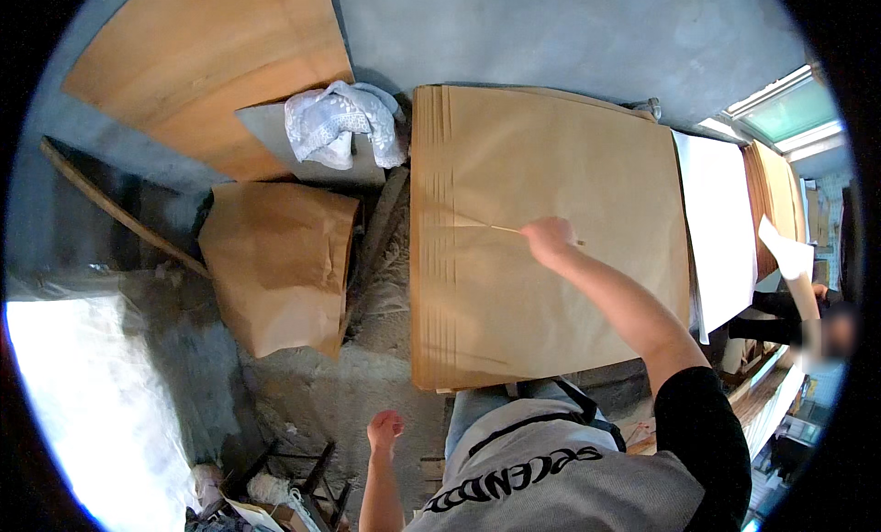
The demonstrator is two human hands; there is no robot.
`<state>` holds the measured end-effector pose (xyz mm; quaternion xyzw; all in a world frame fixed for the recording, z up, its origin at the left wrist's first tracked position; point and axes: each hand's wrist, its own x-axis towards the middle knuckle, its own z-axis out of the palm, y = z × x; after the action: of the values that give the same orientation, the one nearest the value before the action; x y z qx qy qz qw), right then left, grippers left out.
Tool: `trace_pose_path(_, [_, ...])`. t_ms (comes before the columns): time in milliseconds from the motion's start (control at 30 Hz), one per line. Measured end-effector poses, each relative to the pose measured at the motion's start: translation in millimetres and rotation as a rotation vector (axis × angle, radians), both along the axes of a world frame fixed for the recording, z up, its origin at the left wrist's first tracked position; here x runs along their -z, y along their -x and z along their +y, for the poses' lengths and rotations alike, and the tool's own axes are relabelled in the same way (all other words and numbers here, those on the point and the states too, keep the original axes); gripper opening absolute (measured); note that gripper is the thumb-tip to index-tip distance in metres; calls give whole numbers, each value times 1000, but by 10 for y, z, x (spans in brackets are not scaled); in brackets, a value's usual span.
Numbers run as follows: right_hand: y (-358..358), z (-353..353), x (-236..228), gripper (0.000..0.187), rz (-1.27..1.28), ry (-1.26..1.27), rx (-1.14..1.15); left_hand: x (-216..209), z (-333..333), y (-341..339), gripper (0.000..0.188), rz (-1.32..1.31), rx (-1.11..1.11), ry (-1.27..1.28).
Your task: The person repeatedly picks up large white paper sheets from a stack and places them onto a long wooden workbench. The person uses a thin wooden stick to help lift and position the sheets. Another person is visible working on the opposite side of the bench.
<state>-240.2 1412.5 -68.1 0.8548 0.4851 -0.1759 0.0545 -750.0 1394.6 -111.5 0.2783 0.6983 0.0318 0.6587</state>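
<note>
My right hand (pixel 551 239) is closed around a thin, light-coloured stick (pixel 505 228), which points left over a stack of large brown paper sheets (pixel 569 156). The stick's far tip is thin and blurs into the paper, so its exact form is unclear. Along the left side, the sheets are fanned out so that several edges show as narrow steps. Low beside my body, away from the stack, hangs my left hand (pixel 385 431). Its fingers are curled in, and nothing shows in them.
Left of the stack lie a folded brown sheet (pixel 280 257), a crumpled white cloth (pixel 340 119) and a leaning wooden board (pixel 211 64). A curved wooden pole (pixel 124 208) rests by the wall. White sheets (pixel 720 220) lie to the right, where another person holds white paper (pixel 785 250).
</note>
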Motion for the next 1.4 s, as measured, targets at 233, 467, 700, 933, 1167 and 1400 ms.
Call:
trace_pose_path(233, [703, 548, -270, 31, 81, 11, 5, 208, 36, -158, 13, -291, 86, -52])
trace_pose_path(467, [359, 52, -323, 19, -7, 96, 4, 92, -95, 69, 12, -101, 6, -72])
trace_pose_path(700, [725, 313, -264, 28, 154, 29, 137, -218, 133, -651, 12, -344, 143, -171])
trace_pose_path(933, [564, 132, -503, 34, 95, 181, 148, -212, 200, -678, 17, -321, 137, -171])
trace_pose_path(1167, [624, -167, 177, 34, 239, -171, 148, -469, 423, -1273, 18, -449, 133, -167])
trace_pose_path(1400, [935, 54, -402, 22, 133, 73, 44, -178, 541, -1943, 24, -463, 173, -235])
